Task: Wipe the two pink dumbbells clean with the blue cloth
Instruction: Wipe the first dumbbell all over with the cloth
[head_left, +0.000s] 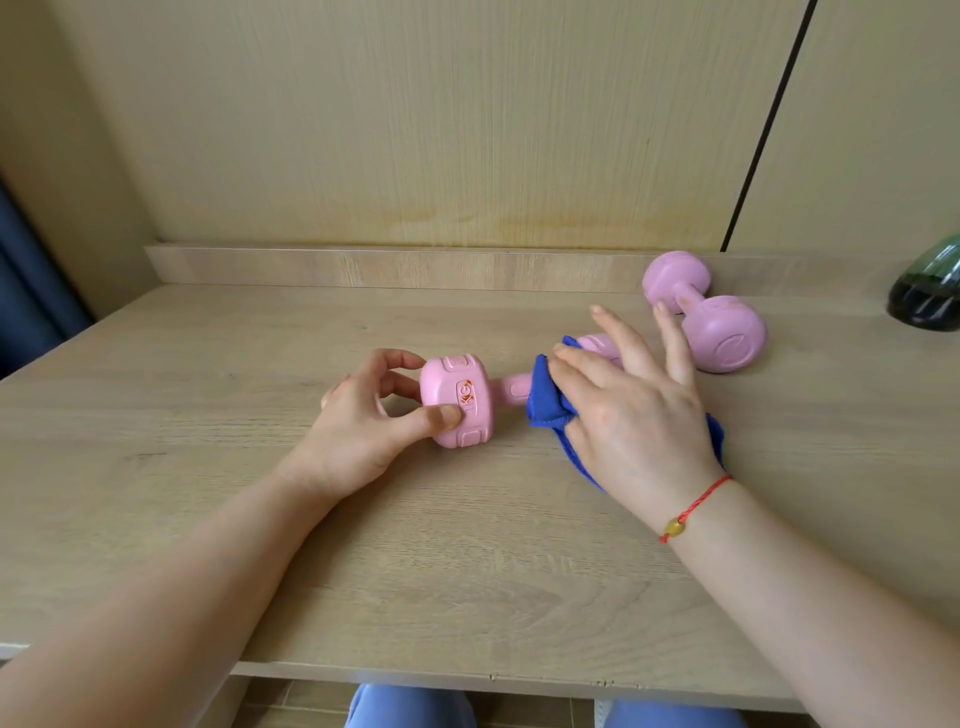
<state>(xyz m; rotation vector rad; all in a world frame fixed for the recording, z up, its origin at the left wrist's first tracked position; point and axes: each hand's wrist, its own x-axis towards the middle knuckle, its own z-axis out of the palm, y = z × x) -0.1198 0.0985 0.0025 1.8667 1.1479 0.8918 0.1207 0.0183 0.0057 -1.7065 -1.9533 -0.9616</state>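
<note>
View: head camera, looking down over the desk (467, 545)
Near dumbbell (454, 400): pink, lying on its side in the middle of the frame, its shaft running toward the right and slightly up; raised "KG" lettering shows on the left head
Left hand (374, 415): clenched around the left head of the near dumbbell, thumb pressed on the front face, fingers curled over the top and far side
Blue cloth (550, 400): bunched over the shaft of the near dumbbell, right of centre; a tail runs under the palm toward the lower right
Right hand (634, 410): lies flat on the blue cloth with fingers straight and spread, pressing it onto the shaft; the thumb is hidden
Far dumbbell (706, 312): pink, resting on the desk in the upper right of the frame, just before the back ledge (363, 267); the right fingertips overlap it in the picture, contact cannot be told
Bracelet (691, 509): red string with a yellow bead, on the right wrist
Dark green object (927, 296): at the right edge, cut off by the frame
</note>
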